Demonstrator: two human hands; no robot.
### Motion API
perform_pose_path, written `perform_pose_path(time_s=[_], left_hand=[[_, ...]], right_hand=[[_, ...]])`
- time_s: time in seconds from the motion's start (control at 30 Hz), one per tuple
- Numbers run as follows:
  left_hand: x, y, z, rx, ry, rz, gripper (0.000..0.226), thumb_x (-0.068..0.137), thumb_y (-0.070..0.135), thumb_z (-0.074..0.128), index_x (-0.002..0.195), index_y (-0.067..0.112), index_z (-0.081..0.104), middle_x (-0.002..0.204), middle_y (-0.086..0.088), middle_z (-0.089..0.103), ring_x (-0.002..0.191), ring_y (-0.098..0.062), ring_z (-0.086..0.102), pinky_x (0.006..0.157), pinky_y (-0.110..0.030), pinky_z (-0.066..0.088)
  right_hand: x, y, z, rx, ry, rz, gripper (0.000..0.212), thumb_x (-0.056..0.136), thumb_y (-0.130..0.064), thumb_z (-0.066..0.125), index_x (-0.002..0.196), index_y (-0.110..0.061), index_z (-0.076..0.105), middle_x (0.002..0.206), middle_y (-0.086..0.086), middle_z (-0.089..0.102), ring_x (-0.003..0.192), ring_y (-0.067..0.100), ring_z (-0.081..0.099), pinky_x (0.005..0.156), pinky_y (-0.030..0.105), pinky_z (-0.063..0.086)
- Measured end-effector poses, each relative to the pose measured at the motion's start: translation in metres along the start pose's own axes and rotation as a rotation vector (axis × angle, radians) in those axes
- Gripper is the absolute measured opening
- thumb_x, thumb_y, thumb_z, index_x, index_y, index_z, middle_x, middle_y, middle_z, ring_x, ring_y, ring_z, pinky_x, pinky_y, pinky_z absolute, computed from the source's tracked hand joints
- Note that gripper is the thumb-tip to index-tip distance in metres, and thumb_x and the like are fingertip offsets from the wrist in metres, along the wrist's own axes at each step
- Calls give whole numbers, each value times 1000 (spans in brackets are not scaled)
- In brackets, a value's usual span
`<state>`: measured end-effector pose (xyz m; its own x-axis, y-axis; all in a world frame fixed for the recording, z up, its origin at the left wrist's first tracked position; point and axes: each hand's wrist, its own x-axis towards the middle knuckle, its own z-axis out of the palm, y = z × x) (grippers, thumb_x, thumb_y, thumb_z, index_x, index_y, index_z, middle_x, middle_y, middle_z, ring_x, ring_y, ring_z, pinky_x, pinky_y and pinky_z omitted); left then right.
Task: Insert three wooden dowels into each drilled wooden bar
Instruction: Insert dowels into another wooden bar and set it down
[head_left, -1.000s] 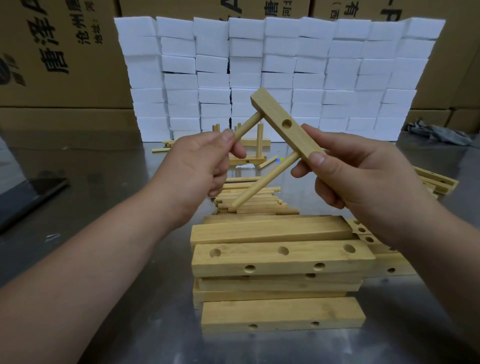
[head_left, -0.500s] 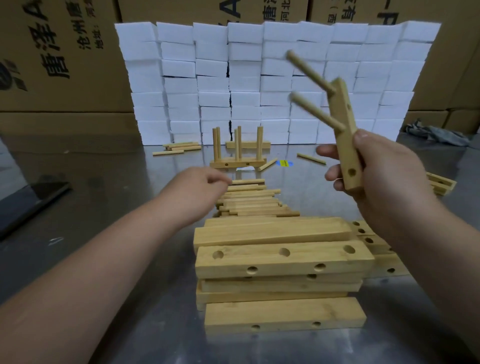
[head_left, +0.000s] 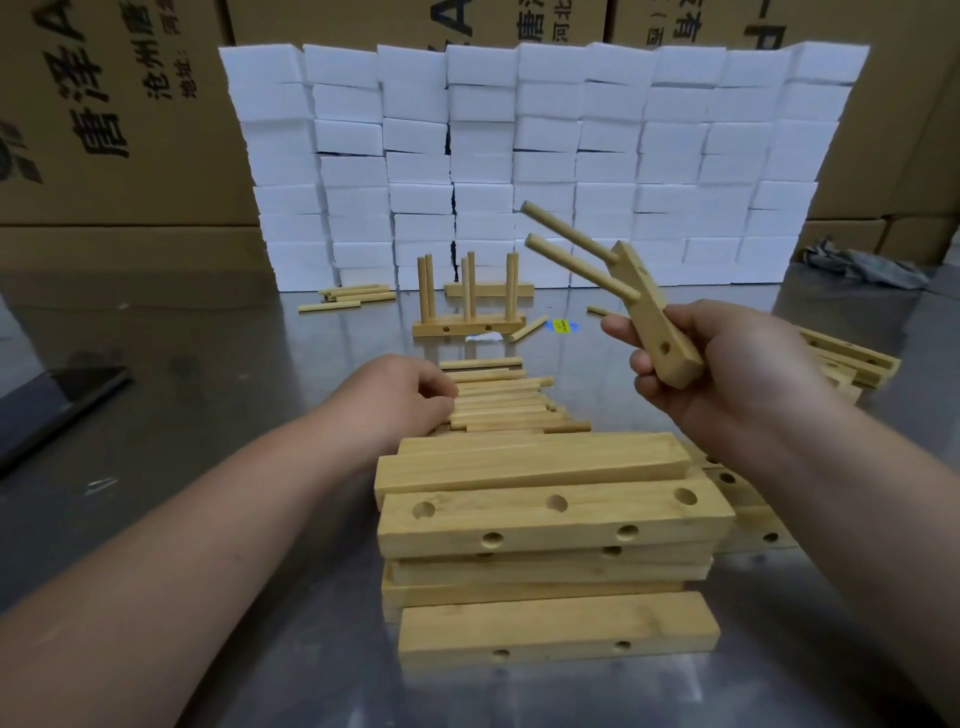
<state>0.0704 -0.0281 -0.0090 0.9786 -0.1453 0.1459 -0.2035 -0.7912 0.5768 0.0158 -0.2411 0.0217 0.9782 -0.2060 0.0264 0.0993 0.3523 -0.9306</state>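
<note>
Left hand (head_left: 395, 395) reaches the dowel pile (head_left: 509, 410).
The right hand (head_left: 727, 379), clamped on the bar (head_left: 652, 317) with two dowels (head_left: 576, 262), has sunk lower in the air; left fingers now touch the pile on the table (head_left: 234, 364), grip unclear.

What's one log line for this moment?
left grip: on loose dowel pile, hold unclear | right grip: holds bar | bar: two dowels in, one hole empty | next: likely third dowel
</note>
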Motion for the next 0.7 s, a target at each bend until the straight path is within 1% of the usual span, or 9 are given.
perform_pose_path(time_s=[0.07, 0.13, 0.17, 0.27, 0.33, 0.43, 0.53, 0.63, 0.7], left_hand=[[0, -1, 0, -8, -5, 7, 20, 87, 23, 60, 106, 24, 65, 92, 12, 58, 78, 0, 50, 61, -15, 36], [1, -1, 0, 36, -42, -8, 23, 88, 27, 59, 110, 24, 63, 97, 10, 58, 82, -4, 50, 64, -18, 36], [2, -2, 1, 46, -55, -21, 22, 89, 29, 57, 109, 25, 63, 95, 12, 57, 83, -5, 49, 65, -20, 36], [3, -3, 1, 21, -75, -28, 9, 91, 30, 53, 93, 31, 62, 80, 19, 52, 75, 1, 47, 58, -17, 34], [2, -3, 2, 1, -72, -13, 11, 91, 28, 53, 83, 34, 57, 78, 20, 51, 73, 3, 46, 56, -15, 32], [2, -3, 2, -25, -12, 4, 17, 89, 24, 57, 77, 35, 53, 80, 17, 52, 74, 1, 47, 56, -16, 33], [0, -2, 1, -45, 46, 19, 20, 88, 22, 58, 75, 35, 53, 83, 13, 55, 74, -2, 49, 55, -18, 37], [-6, 2, -4, -144, 156, 32, 19, 90, 23, 54, 75, 32, 54, 80, 5, 59, 61, -7, 50, 44, -19, 36], [-9, 8, -11, -208, 212, 48, 17, 91, 21, 53, 76, 28, 57, 80, 2, 63, 61, -11, 53, 48, -22, 38]], right_hand=[[1, 1, 0, -2, -13, 11, 23, 96, -13, 38, 109, 0, 51, 83, 11, 74, 43, 12, 54, 44, 19, 46], [1, 1, -1, 8, -14, 19, 24, 97, -13, 38, 113, 1, 50, 83, 11, 74, 44, 12, 57, 45, 19, 48], [1, 1, -1, 12, -14, 18, 25, 97, -13, 38, 114, 1, 50, 84, 11, 74, 45, 12, 58, 46, 19, 48], [1, 3, -1, 26, -20, 12, 28, 98, -12, 38, 119, 3, 48, 87, 12, 74, 47, 13, 60, 47, 20, 49], [1, 4, 0, 31, -24, 11, 30, 98, -12, 38, 122, 3, 47, 89, 13, 73, 47, 13, 60, 47, 20, 49], [1, 4, 2, 21, -36, 1, 32, 98, -11, 37, 126, 1, 47, 92, 13, 72, 47, 13, 60, 46, 20, 49], [1, 5, 2, 4, -42, -21, 33, 98, -9, 36, 127, 1, 47, 89, 12, 73, 48, 13, 60, 47, 20, 49], [1, 5, 3, -6, -44, -50, 31, 97, -8, 38, 125, -1, 52, 85, 9, 72, 48, 14, 60, 48, 20, 49], [1, 4, 3, -16, -43, -67, 30, 97, -8, 39, 124, -5, 53, 90, 10, 71, 48, 14, 60, 48, 19, 49]])
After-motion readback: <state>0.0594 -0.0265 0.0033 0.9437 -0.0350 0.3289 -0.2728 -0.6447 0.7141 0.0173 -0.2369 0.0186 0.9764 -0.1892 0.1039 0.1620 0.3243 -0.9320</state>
